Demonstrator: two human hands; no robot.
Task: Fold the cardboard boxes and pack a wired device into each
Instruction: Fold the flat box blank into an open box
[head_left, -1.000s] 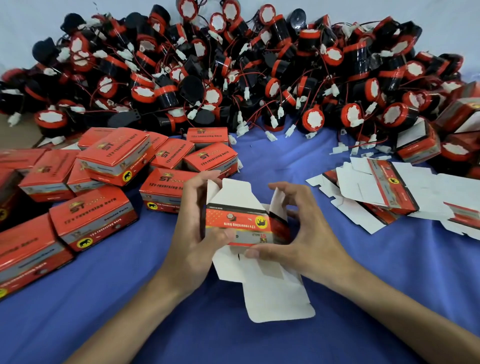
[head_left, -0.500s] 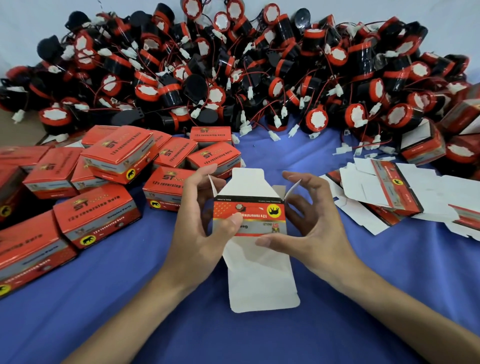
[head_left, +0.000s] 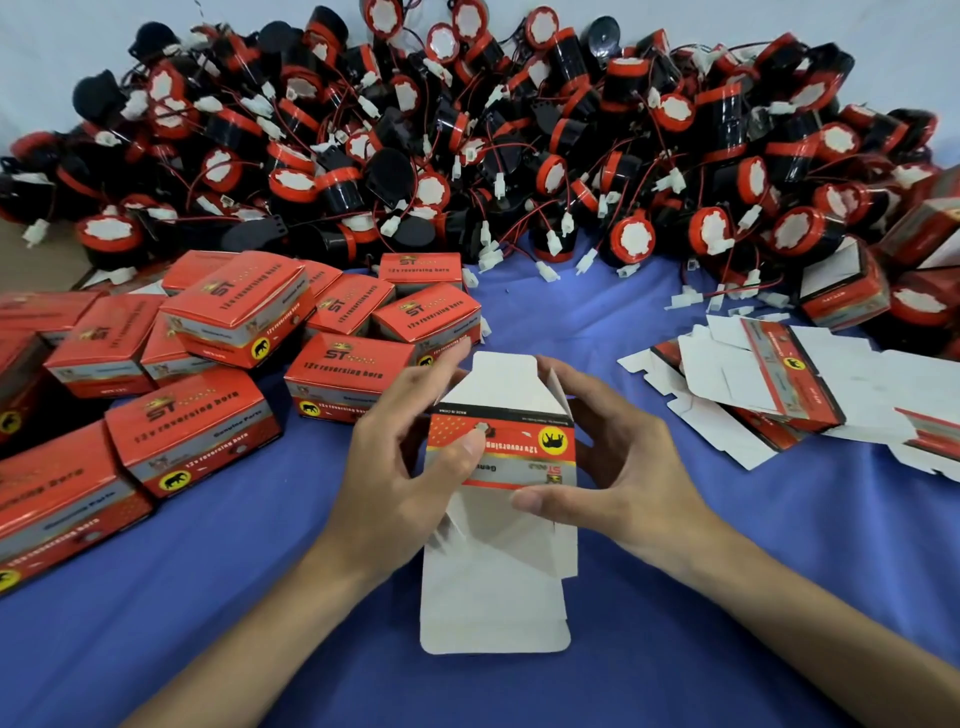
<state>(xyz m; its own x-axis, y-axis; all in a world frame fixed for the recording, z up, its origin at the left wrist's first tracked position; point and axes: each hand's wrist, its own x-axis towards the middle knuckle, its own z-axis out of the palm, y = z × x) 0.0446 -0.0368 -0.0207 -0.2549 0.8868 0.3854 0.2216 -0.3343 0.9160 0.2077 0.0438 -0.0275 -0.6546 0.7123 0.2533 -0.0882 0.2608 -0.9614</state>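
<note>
A half-formed red and white cardboard box (head_left: 511, 457) stands upright between my hands over the blue cloth, its long white flaps open above and below. My left hand (head_left: 400, 467) grips its left side, thumb on the printed front. My right hand (head_left: 618, 467) curls round its right side, thumb at the lower front edge. A big heap of black and red wired devices (head_left: 467, 145) with white plugs fills the back. Several closed red boxes (head_left: 234, 312) are stacked at the left. Flat unfolded box blanks (head_left: 779, 384) lie at the right.
The blue cloth (head_left: 260, 597) covers the table. An open-topped box (head_left: 841, 291) sits at the right edge of the heap. Loose white plugs on red wires trail onto the cloth in front of the heap.
The box has been squared up from a skewed shape and now faces me straight. Its lower flap hangs straight down, and both hands have shifted slightly round its sides.
</note>
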